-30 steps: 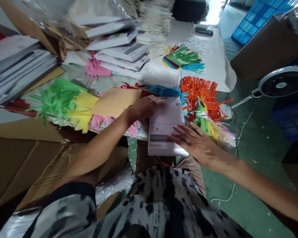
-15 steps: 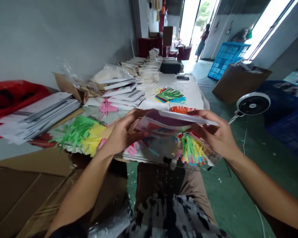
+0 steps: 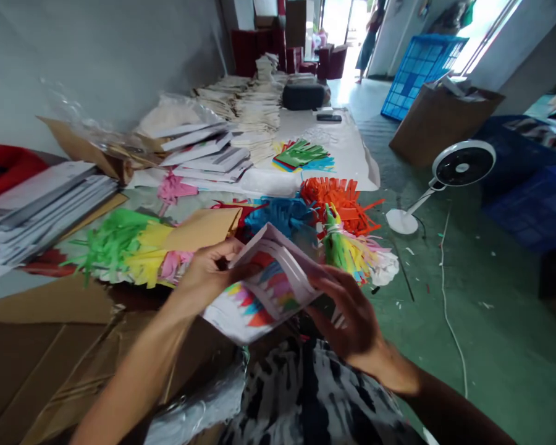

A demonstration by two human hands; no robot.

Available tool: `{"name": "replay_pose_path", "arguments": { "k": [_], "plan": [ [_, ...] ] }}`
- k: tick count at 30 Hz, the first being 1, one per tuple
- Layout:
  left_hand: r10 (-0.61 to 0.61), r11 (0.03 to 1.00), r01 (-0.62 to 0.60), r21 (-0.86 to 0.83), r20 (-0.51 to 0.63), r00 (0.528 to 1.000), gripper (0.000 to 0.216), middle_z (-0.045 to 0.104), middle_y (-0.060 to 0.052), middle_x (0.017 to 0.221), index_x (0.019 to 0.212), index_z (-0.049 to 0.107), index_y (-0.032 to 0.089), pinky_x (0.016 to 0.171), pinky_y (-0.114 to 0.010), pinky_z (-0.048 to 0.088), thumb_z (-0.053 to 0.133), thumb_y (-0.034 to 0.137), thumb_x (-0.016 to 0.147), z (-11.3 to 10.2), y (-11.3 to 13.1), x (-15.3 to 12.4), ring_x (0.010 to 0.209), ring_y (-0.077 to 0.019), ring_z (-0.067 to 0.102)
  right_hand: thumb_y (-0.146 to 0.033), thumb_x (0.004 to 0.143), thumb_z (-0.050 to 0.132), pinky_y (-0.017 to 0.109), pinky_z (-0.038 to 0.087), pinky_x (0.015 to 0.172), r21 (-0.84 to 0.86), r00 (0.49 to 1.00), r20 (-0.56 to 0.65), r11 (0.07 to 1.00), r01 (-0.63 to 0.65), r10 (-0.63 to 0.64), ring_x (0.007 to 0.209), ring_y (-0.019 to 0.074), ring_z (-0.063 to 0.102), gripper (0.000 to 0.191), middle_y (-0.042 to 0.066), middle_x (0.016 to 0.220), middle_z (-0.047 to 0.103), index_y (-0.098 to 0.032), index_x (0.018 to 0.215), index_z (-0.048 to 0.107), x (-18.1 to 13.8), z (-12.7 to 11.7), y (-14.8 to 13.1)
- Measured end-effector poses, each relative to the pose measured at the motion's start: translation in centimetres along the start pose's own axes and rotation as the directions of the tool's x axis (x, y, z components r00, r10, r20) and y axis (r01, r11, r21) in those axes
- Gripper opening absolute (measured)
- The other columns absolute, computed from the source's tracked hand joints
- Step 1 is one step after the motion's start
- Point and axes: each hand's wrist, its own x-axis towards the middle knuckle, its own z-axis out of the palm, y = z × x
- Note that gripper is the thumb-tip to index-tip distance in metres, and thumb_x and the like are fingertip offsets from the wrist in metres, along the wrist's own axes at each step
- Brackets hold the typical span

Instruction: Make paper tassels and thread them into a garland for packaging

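Note:
Above my lap I hold a white printed paper packet (image 3: 252, 306), bent open and tilted, with colourful fringe pictures on it. My left hand (image 3: 213, 269) is closed on its left edge, and some of its fingertips are hidden behind the paper. At the opposite edge, my right hand (image 3: 349, 318) grips it between thumb and fingers. Just beyond the packet lie blue fringed paper (image 3: 280, 215), an orange fringed bundle (image 3: 336, 201) and a multicoloured tassel bunch (image 3: 345, 244). Green fringe (image 3: 118, 241) and yellow fringe (image 3: 146, 253) lie left of my left hand, near a tan envelope (image 3: 204, 228).
White packets (image 3: 41, 207) are piled at the left, with another pile (image 3: 213, 154) farther back. An open cardboard box (image 3: 50, 346) stands below on the left. A white fan (image 3: 463, 164), a brown carton (image 3: 440, 120) and a blue crate (image 3: 419, 74) stand at the right.
The packet has come down and nearer to me, turning from nearly edge-on to show its printed faces spread apart. Both hands moved down with it and still hold it.

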Motion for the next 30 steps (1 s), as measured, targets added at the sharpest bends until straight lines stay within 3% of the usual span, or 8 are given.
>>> {"name": "replay_pose_path", "arguments": {
  "k": [6,11,14,16,18,21,25,30],
  "plan": [
    [0.303,0.724,-0.501,0.474,0.434,0.849,0.020,0.063,0.002,0.073,0.079,0.076,0.016,0.058,-0.021,0.031,0.087,0.032,0.081,-0.8,7.5,8.4,0.063,-0.0092,0.046,-0.022,0.095,0.067,0.045,0.068,0.086,0.113,0.973,-0.073,0.971,-0.208,0.217,0.105,0.0270,0.076,0.022,0.005,0.115,0.075,-0.039,0.108,0.072,-1.0,1.2,-0.4],
    [0.013,0.538,-0.619,0.572,0.729,0.685,0.018,0.061,0.008,0.064,0.081,0.076,0.010,0.060,-0.018,0.028,0.090,0.017,0.072,3.2,9.3,16.2,0.060,-0.0068,0.045,-0.020,0.091,0.066,0.045,0.066,0.094,0.197,0.976,0.179,0.967,-0.160,0.125,0.121,0.0281,0.074,0.050,0.003,0.140,0.071,-0.044,0.134,0.071,-0.2,-0.4,0.1],
    [-0.050,0.506,-0.633,0.586,0.753,0.656,0.021,0.068,0.005,0.075,0.091,0.076,0.010,0.068,-0.019,0.037,0.086,0.009,0.072,4.8,7.4,18.7,0.068,-0.0092,0.051,-0.006,0.085,0.058,0.037,0.064,0.090,0.211,0.930,0.355,0.962,-0.175,0.092,0.120,0.0257,0.075,0.049,0.004,0.136,0.075,-0.033,0.118,0.080,0.5,-3.6,1.7],
    [0.091,0.467,-0.686,0.558,0.741,0.666,0.041,0.075,-0.002,0.105,0.110,0.076,0.013,0.086,-0.027,0.047,0.087,0.008,0.071,5.6,5.6,18.8,0.092,-0.0160,0.061,-0.002,0.084,0.052,0.033,0.062,0.086,0.116,0.919,0.368,0.973,-0.199,0.144,0.103,0.0216,0.079,0.046,0.002,0.116,0.081,-0.029,0.109,0.080,1.8,-5.8,3.6],
    [0.319,0.418,-0.706,0.571,0.636,0.703,0.056,0.069,-0.009,0.132,0.128,0.071,0.018,0.103,-0.040,0.046,0.086,0.011,0.075,6.4,3.8,17.4,0.118,-0.0244,0.059,-0.003,0.090,0.049,0.033,0.060,0.080,-0.142,0.954,0.193,0.968,-0.205,0.230,0.088,0.0205,0.078,0.041,0.002,0.097,0.082,-0.025,0.110,0.078,3.9,-7.4,6.5],
    [0.523,0.456,-0.567,0.686,0.309,0.794,0.038,0.068,-0.012,0.125,0.128,0.069,0.019,0.106,-0.045,0.047,0.076,0.022,0.090,8.7,1.8,13.1,0.117,-0.0273,0.061,-0.007,0.093,0.053,0.043,0.059,0.091,-0.498,0.969,0.182,0.865,-0.058,0.170,0.110,0.0289,0.074,0.043,0.014,0.130,0.075,-0.019,0.128,0.074,7.9,-7.9,12.0],
    [0.494,0.526,-0.407,0.747,0.121,0.861,0.050,0.066,-0.014,0.126,0.136,0.060,0.018,0.103,-0.048,0.050,0.075,0.040,0.093,13.1,0.2,7.1,0.117,-0.0319,0.060,-0.016,0.094,0.065,0.057,0.050,0.111,-0.440,0.893,0.449,0.873,0.212,0.010,0.138,0.0378,0.059,0.053,0.017,0.168,0.044,-0.024,0.147,0.066,12.0,-5.9,18.1],
    [0.403,0.466,-0.235,0.853,0.032,0.915,0.037,0.070,-0.015,0.114,0.130,0.066,0.015,0.093,-0.046,0.055,0.067,0.022,0.093,15.9,-2.1,5.2,0.106,-0.0329,0.065,-0.007,0.088,0.068,0.059,0.041,0.123,-0.341,0.807,0.578,0.864,0.370,-0.117,0.157,0.0368,0.039,0.064,0.008,0.176,0.031,-0.029,0.147,0.065,13.6,-3.3,21.0]
  ]
}}
